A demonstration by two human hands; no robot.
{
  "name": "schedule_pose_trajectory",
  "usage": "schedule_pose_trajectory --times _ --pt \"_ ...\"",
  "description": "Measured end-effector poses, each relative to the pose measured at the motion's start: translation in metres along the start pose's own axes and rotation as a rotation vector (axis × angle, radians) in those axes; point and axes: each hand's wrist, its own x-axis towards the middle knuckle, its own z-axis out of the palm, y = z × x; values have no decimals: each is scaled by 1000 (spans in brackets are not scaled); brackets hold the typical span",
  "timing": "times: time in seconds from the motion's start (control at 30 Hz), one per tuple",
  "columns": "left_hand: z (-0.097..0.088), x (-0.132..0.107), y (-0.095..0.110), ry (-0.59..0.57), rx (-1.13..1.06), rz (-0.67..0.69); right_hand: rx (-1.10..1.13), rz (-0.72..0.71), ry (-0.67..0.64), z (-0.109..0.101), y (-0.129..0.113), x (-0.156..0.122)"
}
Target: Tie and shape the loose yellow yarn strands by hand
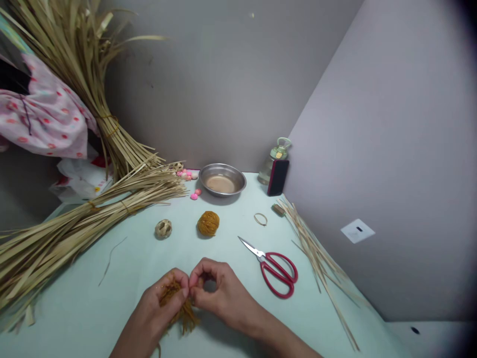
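Your left hand grips a yarn tuft, right hand pinching its top. Ends look untrimmed; scissors lie rightward, untouched

Soft indoor light, wide-angle warp.
We see the counter lit from above, with faint shadows under the steel bowl, the scissors and our right hand. Dark vignetting eats the right corners, lines bow toward the edges, and the straw bundle at left looks slightly soft.
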Motion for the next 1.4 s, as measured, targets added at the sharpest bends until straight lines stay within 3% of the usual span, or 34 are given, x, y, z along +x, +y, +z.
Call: schedule_pose_trajectory --times 0.43,0.67,1.0,1.27,1.4 --pt "2 -3 7 62 44 -3 94 -35 78 7 4 2" --pt "5 -2 8 115 -147 -36 191 -46 60 9 5 6" --pt "0 2 1 53 -264 -33 352 -14 18 8 13 10" --pt "4 -1 8 215 -176 15 404 -45 22 7 11 11" --pt "4 0 8 244 -83 46 347 -55 103 9 13 12"
